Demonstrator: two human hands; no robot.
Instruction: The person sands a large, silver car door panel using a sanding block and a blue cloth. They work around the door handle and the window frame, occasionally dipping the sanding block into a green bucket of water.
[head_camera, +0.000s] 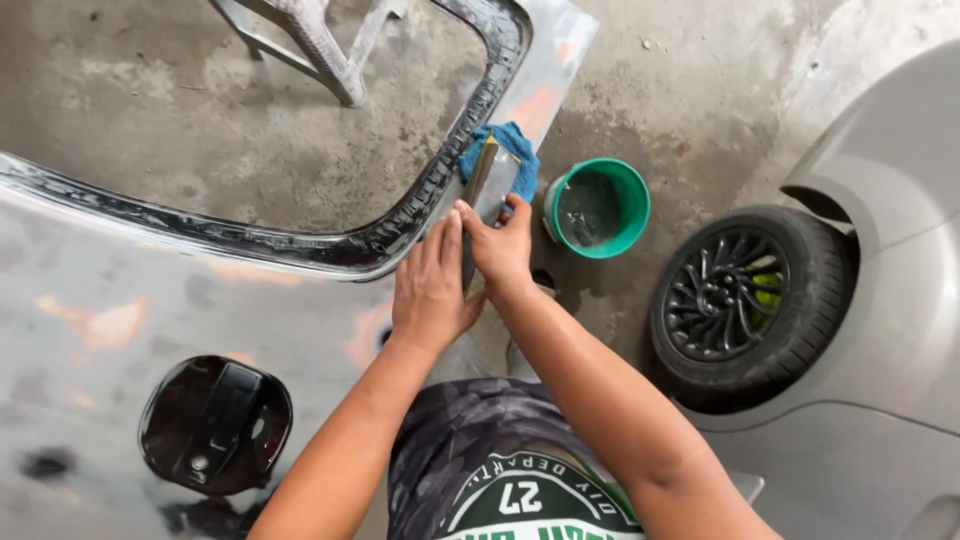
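Sanding block (492, 180) pinched by right hand (503, 250); left hand (432, 290) flat on panel (110, 320).

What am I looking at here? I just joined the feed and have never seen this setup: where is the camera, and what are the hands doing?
The one picture comes from a camera on a person's head, looking down at their own bare arms. A grey car door panel, removed from a car, lies flat before them. The left hand presses flat on its edge. The right hand grips a flat sanding block, with a blue cloth just beyond. On the concrete floor stand a green bucket and, to the right, a grey car with a black wheel.
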